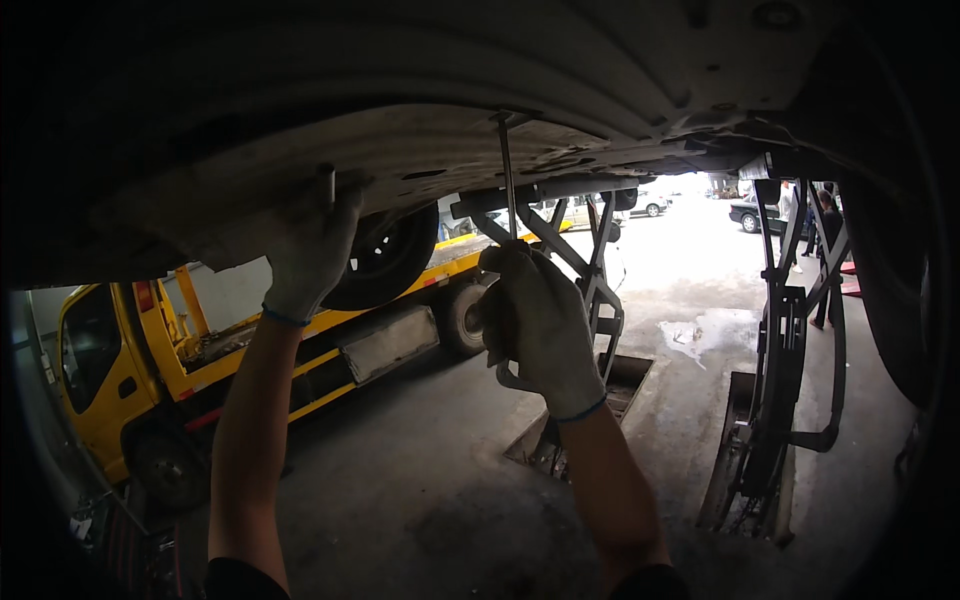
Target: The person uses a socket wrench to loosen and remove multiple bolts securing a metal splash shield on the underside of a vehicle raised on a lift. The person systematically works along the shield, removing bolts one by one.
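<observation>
Overhead is the dark underside of a raised car, with a pale undertray [430, 140] running across it. My left hand [310, 245], in a light work glove, reaches up against this panel. A short metal cylinder [327, 183] shows at its fingers; shade hides whether they hold it. My right hand [535, 325], gloved too, is closed round a tool with a long, thin metal shaft [508, 165]. The shaft points upward, its top end meeting the underside near the undertray's edge. A curved metal piece [513, 378] shows below that fist; I cannot tell whether it belongs to the tool.
A wheel [380, 260] hangs beyond my left hand. Behind it stands a yellow flatbed truck [125, 380]. Scissor lift arms [600, 270] rise from a floor recess [630, 375]; another lift frame [785, 350] stands at right. People [825, 225] and a dark car [745, 216] are farther off.
</observation>
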A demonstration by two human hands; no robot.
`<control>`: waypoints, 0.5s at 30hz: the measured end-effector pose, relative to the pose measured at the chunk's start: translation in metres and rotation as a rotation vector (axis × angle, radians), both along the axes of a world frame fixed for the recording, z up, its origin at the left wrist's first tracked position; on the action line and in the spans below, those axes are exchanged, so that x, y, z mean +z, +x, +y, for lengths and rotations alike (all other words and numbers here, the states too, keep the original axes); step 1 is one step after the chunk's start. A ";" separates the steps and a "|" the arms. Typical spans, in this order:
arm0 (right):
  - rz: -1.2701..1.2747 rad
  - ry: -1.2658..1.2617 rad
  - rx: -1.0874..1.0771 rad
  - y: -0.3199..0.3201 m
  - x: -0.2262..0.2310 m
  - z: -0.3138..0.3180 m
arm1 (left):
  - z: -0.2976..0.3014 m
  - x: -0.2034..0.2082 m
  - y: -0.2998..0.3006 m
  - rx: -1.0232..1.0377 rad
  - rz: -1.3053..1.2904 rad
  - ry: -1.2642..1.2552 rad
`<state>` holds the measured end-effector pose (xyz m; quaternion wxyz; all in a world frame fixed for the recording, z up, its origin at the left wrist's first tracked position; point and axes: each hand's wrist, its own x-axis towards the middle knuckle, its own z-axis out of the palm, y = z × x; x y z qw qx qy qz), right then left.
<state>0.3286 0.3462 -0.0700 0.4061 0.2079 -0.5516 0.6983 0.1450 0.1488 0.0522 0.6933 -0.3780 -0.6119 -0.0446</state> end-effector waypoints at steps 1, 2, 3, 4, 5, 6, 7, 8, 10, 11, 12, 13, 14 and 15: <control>0.017 -0.009 -0.014 -0.004 -0.001 -0.002 | -0.002 -0.001 0.002 0.007 0.189 -0.023; 0.034 -0.017 -0.028 -0.006 -0.002 -0.002 | -0.003 0.000 0.003 0.014 0.379 -0.046; 0.030 -0.021 -0.031 -0.006 -0.001 -0.002 | -0.003 0.001 0.004 0.038 0.476 -0.036; 0.025 -0.021 -0.029 -0.005 -0.001 -0.003 | -0.004 0.003 0.005 0.068 0.572 -0.023; 0.021 -0.022 -0.029 -0.005 0.000 -0.004 | -0.004 0.006 0.005 0.096 0.668 -0.010; 0.021 -0.017 0.004 -0.003 0.001 -0.003 | -0.004 0.008 0.005 0.113 0.687 -0.001; 0.023 -0.014 0.038 -0.001 0.001 -0.001 | -0.004 0.009 0.005 0.130 0.707 0.007; 0.025 -0.011 0.071 0.000 0.002 0.001 | -0.004 0.011 0.005 0.146 0.728 0.015; 0.004 -0.027 0.117 -0.002 0.004 0.001 | -0.004 0.012 0.007 0.127 0.765 0.008; -0.006 -0.034 0.141 -0.003 0.004 0.002 | -0.004 0.013 0.008 0.117 0.784 0.005; -0.001 -0.044 0.171 -0.004 0.003 0.002 | -0.004 0.012 0.004 0.065 0.723 0.005; 0.007 -0.050 0.199 -0.005 0.003 0.002 | -0.003 0.011 -0.001 0.011 0.663 0.010; 0.014 -0.056 0.228 -0.007 0.003 0.001 | -0.004 0.011 -0.002 0.001 0.641 0.005; 0.027 -0.062 0.202 -0.007 0.004 0.000 | -0.004 0.011 -0.002 -0.011 0.619 0.003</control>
